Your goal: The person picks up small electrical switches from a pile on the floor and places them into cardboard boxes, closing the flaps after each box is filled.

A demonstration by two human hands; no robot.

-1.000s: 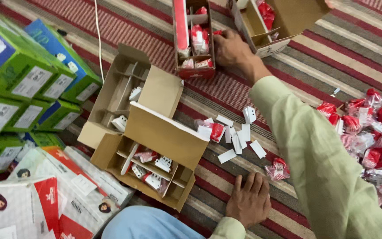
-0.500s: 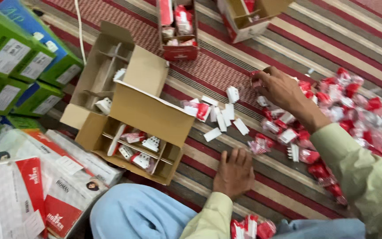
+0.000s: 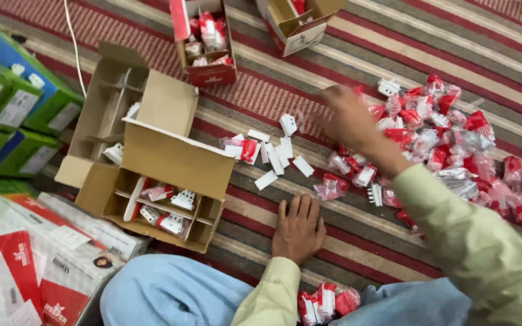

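Right hand: the right hand (image 3: 348, 115) is out over the striped woven floor rug (image 3: 357, 42), blurred, so I cannot tell whether its fingers are spread or pinching anything.
Left hand: the left hand (image 3: 299, 228) lies flat, palm down, fingers together and pressed on the rug, holding nothing.
Packets: the heap of small red-and-clear crinkly plastic-wrapped packets (image 3: 442, 139) sits just beyond and to the outer side of the right hand, a few right under it.
White pieces: loose small white plastic parts (image 3: 276, 154) lie between the two hands, towards the left hand's far side.
Box: an open brown cardboard box with dividers (image 3: 164, 181) stands beside the left hand, some packets already in its compartments.
Handling: these packets look light, soft-wrapped and slippery; a pinch across the stiff middle looks safer than the loose film ends.
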